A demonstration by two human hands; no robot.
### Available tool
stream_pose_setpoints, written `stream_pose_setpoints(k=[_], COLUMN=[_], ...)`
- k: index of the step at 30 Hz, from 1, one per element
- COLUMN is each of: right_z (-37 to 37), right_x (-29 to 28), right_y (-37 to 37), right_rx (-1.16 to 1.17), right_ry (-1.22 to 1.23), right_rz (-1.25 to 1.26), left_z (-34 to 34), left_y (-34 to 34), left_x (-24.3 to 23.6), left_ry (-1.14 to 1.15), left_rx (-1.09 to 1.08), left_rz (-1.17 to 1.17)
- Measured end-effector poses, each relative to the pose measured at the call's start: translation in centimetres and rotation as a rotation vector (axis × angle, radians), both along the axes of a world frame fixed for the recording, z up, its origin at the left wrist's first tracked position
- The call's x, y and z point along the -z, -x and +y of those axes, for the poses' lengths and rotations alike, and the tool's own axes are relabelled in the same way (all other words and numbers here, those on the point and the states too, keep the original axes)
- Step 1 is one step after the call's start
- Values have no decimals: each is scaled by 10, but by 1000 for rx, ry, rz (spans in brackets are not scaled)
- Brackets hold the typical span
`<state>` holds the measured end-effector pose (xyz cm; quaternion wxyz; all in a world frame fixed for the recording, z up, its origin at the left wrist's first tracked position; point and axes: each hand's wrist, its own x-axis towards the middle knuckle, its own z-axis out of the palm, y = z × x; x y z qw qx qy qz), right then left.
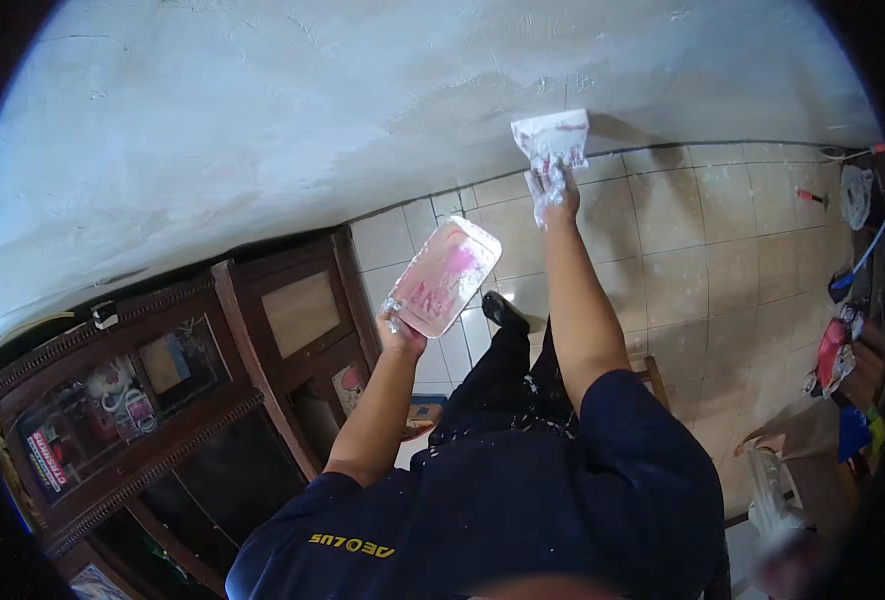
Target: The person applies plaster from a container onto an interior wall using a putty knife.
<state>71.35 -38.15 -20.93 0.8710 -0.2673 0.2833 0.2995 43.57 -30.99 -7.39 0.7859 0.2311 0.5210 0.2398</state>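
Note:
My left hand (400, 328) grips the near end of a shallow pinkish plastic tub (460, 258), held tilted over the floor in front of me. White paste is smeared inside it. Stretched out ahead, my right hand (555, 195) is closed around a wide putty knife (553, 135), its broad blade coated in white filler. The blade is up by the lower part of the pale, patchy wall (293, 110); whether its edge touches the surface I cannot tell. White paste also covers fingers of both hands.
A dark wooden cabinet (228, 330) with glass panes stands along the left. Pale floor tiles (673, 210) run to the wall's foot. On the right lie a small red-handled tool (813, 197), a clear plastic bag (858, 190) and other clutter. My black shoe (505, 312) is below the tub.

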Motion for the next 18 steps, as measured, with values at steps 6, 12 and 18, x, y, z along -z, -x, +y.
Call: stream_pose_setpoints(k=[6, 12, 18], right_z=[-16, 31, -21], right_x=[-64, -70, -9], right_y=[0, -39, 12], right_rx=[-87, -82, -131], right_ry=[-190, 105, 158], right_rz=[-134, -248, 3], left_z=[-2, -6, -10], left_y=[-6, -20, -29], left_x=[-5, 4, -4], left_ry=[43, 22, 26], left_rx=[17, 48, 80], left_rz=[-24, -19, -47])
